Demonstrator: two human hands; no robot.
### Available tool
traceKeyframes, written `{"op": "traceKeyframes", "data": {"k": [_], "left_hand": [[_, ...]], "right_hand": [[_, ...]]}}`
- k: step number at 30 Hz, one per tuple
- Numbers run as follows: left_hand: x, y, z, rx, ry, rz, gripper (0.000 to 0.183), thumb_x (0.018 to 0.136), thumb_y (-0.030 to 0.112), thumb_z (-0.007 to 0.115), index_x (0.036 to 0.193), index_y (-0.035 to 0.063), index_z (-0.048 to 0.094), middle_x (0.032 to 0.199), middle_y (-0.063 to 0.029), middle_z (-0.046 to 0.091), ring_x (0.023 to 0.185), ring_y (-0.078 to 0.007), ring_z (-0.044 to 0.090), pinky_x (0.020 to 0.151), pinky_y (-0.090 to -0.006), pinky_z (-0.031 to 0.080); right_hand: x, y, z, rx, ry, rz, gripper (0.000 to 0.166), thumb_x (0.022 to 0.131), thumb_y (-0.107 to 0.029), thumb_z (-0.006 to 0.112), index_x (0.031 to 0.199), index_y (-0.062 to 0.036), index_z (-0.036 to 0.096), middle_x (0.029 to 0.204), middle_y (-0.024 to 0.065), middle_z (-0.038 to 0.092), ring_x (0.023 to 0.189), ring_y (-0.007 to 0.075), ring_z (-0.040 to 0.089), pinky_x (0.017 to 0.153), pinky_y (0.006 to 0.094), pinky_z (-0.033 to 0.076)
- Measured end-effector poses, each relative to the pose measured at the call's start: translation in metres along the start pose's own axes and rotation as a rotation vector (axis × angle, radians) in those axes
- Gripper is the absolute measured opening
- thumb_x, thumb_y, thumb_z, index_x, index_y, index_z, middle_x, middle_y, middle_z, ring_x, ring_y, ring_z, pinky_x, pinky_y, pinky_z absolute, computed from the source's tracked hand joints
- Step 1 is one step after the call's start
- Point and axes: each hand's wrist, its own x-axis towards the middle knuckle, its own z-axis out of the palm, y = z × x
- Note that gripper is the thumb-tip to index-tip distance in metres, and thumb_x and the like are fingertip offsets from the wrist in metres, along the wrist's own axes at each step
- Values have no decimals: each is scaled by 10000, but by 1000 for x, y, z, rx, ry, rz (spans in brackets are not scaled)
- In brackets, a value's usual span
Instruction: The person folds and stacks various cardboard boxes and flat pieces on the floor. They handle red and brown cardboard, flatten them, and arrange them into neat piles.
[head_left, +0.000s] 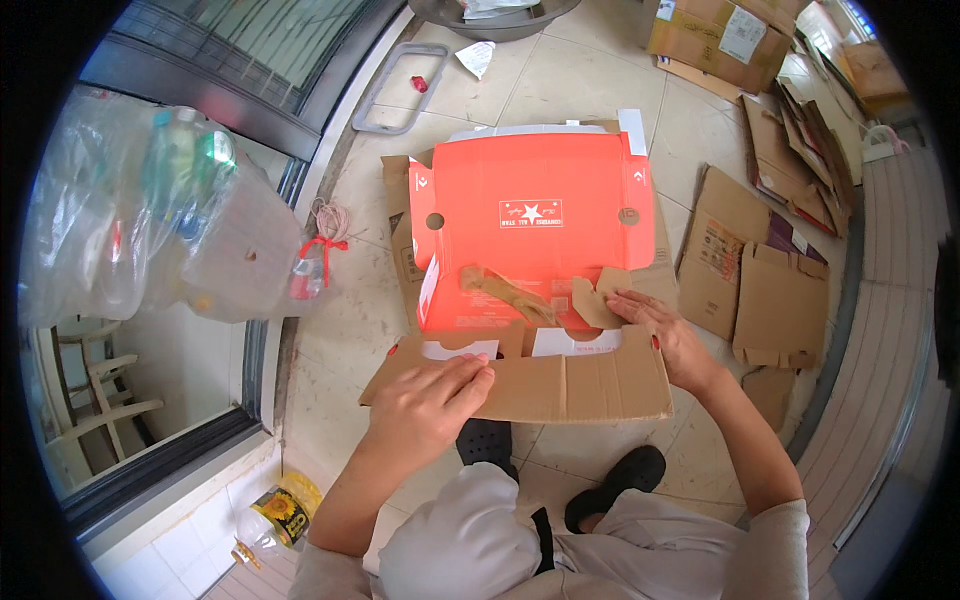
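Note:
A brown cardboard piece (577, 390) with folded flaps and a cut-out edge spans the space in front of my feet. My left hand (435, 397) holds its left part, fingers together over the upper edge, thumb hidden. On the right, my right hand (664, 337) grips the piece by a small raised flap (600, 296), fingertips on the flap. Just beyond lies a flattened red Converse shoebox (525, 172), printed with a white star, on top of other cardboard. A strip of brownish tape (510, 294) lies across the red panel, near the small flap.
Flattened cartons (724, 255) and a cardboard box (724, 45) lie to the right. Left are a clear bag of plastic bottles (172, 202), pink string (330, 221) and an empty oil bottle (281, 514). A grey plastic frame (401, 88) and dark basin (495, 26) are at the back.

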Motion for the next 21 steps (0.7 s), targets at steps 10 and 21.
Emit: {"op": "traceKeyframes", "data": {"k": [10, 21], "left_hand": [[16, 5, -19, -51, 94, -111, 348, 646, -6, 654, 992, 35, 660, 961, -86, 692, 800, -242, 679, 667, -328, 536], [58, -11, -23, -58, 2, -215, 225, 760, 213, 733, 879, 66, 612, 762, -82, 639, 621, -268, 623, 535, -360, 474]], "right_hand": [[6, 23, -3, 265, 41, 236, 254, 847, -89, 599, 1075, 3, 539, 960, 158, 613, 893, 307, 613, 792, 393, 480], [22, 40, 38, 460, 300, 310, 800, 755, -208, 789, 1376, -40, 313, 1288, 132, 480, 1167, 211, 476, 978, 377, 409]]}}
